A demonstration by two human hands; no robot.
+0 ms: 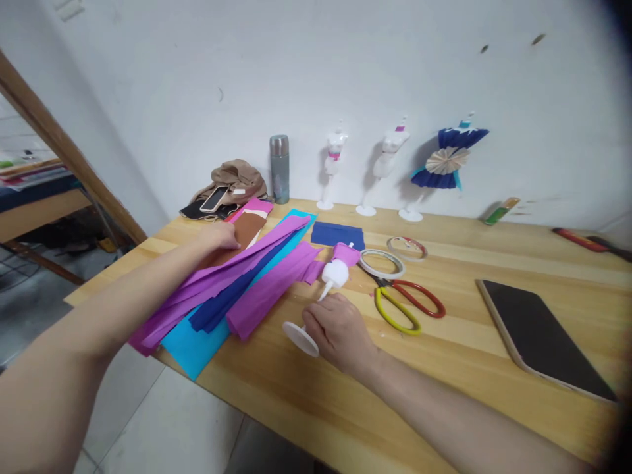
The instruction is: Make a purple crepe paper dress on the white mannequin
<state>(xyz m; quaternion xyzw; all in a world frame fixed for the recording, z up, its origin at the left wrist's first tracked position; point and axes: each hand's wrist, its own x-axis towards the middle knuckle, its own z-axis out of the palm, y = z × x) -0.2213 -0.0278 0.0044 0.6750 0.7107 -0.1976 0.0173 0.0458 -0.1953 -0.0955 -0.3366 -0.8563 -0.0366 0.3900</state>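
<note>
My right hand [338, 329] is closed round the stem of a small white mannequin stand [330, 282] lying tilted on the wooden table [444, 368]; its round base [301, 338] is by my fingers and purple paper wraps its top. My left hand [222, 235] reaches far left and rests, fingers curled, on a brown paper sheet [249, 227] beside long purple crepe paper strips [232, 273], dark blue strips [232, 296] and a cyan sheet [197, 345].
Scissors with red and yellow handles [405, 303], two tape rings [382, 262], a folded blue paper [338, 235], a tablet [538, 336], a thermos [279, 168], a bag with a phone [222, 191] and three mannequin stands [390, 164] at the wall, one in a blue paper dress [447, 158].
</note>
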